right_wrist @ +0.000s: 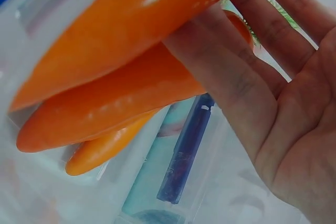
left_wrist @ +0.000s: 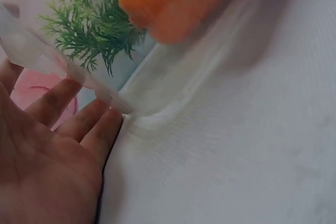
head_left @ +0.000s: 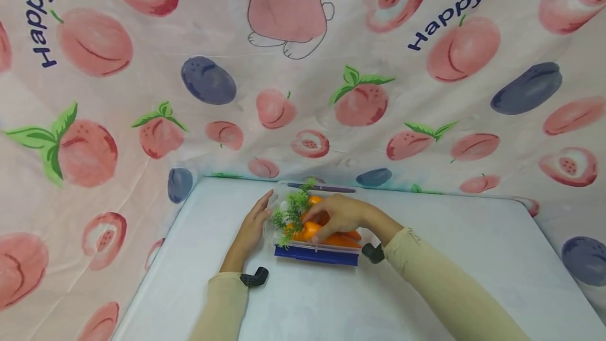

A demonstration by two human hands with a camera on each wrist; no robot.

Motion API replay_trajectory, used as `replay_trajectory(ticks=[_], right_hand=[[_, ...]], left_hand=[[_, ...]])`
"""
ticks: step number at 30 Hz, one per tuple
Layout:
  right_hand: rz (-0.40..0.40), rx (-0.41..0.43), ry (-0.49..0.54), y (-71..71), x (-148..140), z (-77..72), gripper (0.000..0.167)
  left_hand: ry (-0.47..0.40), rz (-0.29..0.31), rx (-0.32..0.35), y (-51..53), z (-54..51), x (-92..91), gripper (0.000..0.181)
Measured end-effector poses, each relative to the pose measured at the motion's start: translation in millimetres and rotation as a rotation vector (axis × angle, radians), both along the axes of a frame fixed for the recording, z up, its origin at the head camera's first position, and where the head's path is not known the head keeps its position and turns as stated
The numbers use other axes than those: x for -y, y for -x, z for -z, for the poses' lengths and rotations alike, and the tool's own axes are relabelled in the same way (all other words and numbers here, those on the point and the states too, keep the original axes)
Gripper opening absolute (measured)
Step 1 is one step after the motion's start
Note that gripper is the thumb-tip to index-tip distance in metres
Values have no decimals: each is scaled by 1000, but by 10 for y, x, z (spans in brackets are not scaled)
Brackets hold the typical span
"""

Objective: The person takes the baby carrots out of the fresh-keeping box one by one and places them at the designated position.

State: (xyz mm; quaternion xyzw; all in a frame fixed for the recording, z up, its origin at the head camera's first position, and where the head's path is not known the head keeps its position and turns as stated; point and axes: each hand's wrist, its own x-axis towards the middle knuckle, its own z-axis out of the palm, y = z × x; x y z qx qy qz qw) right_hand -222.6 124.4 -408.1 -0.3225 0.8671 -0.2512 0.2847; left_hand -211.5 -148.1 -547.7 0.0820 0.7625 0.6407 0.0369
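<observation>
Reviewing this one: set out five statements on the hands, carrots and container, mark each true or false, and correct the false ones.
1. Carrots lie inside the clear container. True.
2. The left hand grips a carrot. False: it touches the container's left end.
3. The right hand touches a carrot. True.
4. The green leafy tops are at the container's right end in the head view. False: they are at its left end.
5. A blue latch runs along the container's side nearest the person. True.
</observation>
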Motion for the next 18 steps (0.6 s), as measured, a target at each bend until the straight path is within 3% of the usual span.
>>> replay_trajectory(ticks=[6, 12, 18], right_hand=[[23, 7, 35, -7, -71, -3, 50], [68, -10, 65, 11, -120, -51, 50], [98, -24, 82, 32, -147, -95, 51]], left_hand=[[-4, 48, -10, 23, 29, 12, 50], [37, 42, -14, 45, 18, 34, 51], [-30, 48, 14, 39, 38, 49, 50]])
